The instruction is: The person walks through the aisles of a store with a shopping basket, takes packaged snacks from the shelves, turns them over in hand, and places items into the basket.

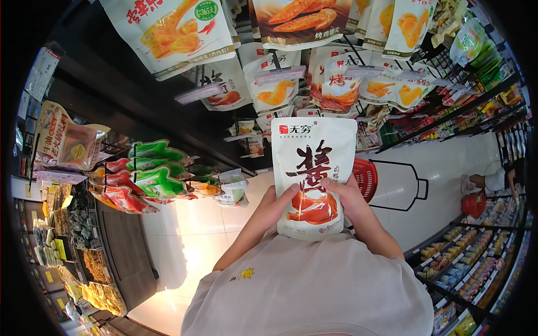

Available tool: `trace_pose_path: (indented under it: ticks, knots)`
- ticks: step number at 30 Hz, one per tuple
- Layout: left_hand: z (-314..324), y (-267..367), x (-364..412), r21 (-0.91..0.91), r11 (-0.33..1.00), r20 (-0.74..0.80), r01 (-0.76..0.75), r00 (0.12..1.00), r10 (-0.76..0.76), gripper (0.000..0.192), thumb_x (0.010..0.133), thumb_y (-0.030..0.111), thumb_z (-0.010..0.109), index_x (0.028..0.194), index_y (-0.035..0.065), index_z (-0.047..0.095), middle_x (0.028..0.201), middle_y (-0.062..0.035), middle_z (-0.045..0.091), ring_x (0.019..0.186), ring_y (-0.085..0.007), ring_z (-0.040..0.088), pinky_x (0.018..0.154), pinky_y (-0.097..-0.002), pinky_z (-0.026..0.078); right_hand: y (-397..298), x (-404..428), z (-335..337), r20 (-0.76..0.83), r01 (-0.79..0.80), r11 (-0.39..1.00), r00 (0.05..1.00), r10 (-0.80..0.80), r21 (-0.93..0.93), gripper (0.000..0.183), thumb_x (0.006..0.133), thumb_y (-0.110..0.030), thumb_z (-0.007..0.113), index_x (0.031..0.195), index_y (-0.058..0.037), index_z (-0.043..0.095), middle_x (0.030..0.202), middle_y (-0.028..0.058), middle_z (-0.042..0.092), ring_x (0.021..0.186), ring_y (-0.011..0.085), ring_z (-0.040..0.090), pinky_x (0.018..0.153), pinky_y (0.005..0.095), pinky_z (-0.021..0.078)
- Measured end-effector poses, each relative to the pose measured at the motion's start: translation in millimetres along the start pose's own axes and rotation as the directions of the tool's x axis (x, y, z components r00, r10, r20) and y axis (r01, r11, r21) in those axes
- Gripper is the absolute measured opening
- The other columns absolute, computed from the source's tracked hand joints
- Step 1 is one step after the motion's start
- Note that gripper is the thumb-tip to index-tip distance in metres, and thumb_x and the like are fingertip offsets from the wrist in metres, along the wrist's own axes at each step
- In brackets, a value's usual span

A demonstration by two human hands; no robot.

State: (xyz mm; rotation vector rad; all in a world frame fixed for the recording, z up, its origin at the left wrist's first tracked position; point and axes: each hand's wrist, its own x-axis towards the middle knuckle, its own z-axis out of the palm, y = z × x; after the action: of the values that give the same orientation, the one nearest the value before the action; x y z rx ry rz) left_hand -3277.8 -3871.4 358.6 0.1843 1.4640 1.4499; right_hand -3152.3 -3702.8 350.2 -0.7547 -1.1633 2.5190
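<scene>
A white snack pouch [315, 168] with a picture of browned poultry is held upright in front of my chest, its printed face towards me. My left hand [282, 201] grips its left edge, thumb across the front. On the opposite edge my right hand [346, 191] holds it in the same way, with the fingers of both hands mostly hidden behind the pouch. Just beyond it hang similar white pouches [275, 90] on the rack's hooks. A red shopping basket [363, 178] with a long black handle is partly hidden behind my right hand.
Green and red snack bags [162, 180] hang on hooks at the left. Plastic price-tag holders [280, 75] jut from the rack ahead. Packed shelves [466, 256] line the lower right. At the far right another person [491, 181] is beside a red basket [473, 203].
</scene>
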Motion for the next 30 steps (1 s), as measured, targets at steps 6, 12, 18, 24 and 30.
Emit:
trace_pose_path:
  ticks: [6, 12, 18, 24, 30]
  knots:
    - [-2, -18, 13, 0.023, 0.963, -0.028, -0.268, 0.963, 0.269, 0.052, 0.093, 0.023, 0.065, 0.135, -0.0009, 0.046, 0.131, -0.0196, 0.054, 0.123, -0.0246, 0.052, 0.098, -0.0345, 0.046, -3, 1, 11, -0.125, 0.104, 0.994, 0.986, -0.107, -0.033, 0.049, 0.085, -0.006, 0.072, 0.129, 0.0006, 0.051, 0.119, 0.0129, 0.064, 0.105, 0.0206, 0.064, 0.089, 0.0353, 0.0536]
    - [-6, -24, 10, 0.613, 0.527, 0.161, -0.589, 0.746, 0.646, 0.064, 0.089, 0.018, 0.067, 0.143, 0.0014, 0.037, 0.141, -0.0257, 0.038, 0.127, -0.0411, 0.043, 0.111, -0.0441, 0.032, 9, 6, 8, -0.184, 0.117, 0.985, 0.973, -0.140, -0.127, 0.038, 0.090, -0.012, 0.070, 0.122, 0.0021, 0.058, 0.117, 0.0122, 0.066, 0.102, 0.0182, 0.065, 0.086, 0.0340, 0.0541]
    - [-26, -62, 32, -0.213, 0.945, 0.223, -0.249, 0.929, 0.295, 0.073, 0.096, 0.035, 0.055, 0.151, -0.0006, 0.023, 0.144, -0.0173, 0.042, 0.131, -0.0297, 0.046, 0.106, -0.0402, 0.041, 16, -4, 15, 0.322, 0.006, 0.999, 0.947, 0.010, -0.051, 0.075, 0.097, -0.041, 0.056, 0.154, -0.0069, 0.023, 0.148, 0.0134, 0.043, 0.131, 0.0243, 0.046, 0.108, 0.0409, 0.0402]
    - [-32, -53, 23, -0.637, 0.769, 0.333, 0.055, 0.919, 0.210, 0.067, 0.087, 0.029, 0.052, 0.144, -0.0020, 0.036, 0.137, -0.0208, 0.052, 0.123, -0.0357, 0.055, 0.105, -0.0463, 0.044, 26, 0, 15, 0.223, 0.182, 0.933, 0.968, -0.114, -0.312, 0.065, 0.091, -0.022, 0.067, 0.146, -0.0058, 0.035, 0.134, 0.0126, 0.051, 0.120, 0.0224, 0.051, 0.102, 0.0394, 0.0432]
    - [-47, -53, 11, -0.797, 0.584, 0.324, 0.155, 0.926, 0.196, 0.067, 0.083, 0.024, 0.055, 0.141, -0.0033, 0.039, 0.136, -0.0222, 0.054, 0.120, -0.0364, 0.057, 0.103, -0.0469, 0.046, 25, -2, 16, -0.105, 0.029, 0.912, 0.991, -0.079, -0.409, 0.061, 0.087, -0.018, 0.072, 0.137, 0.0030, 0.044, 0.128, 0.0155, 0.056, 0.112, 0.0204, 0.058, 0.095, 0.0350, 0.0486]
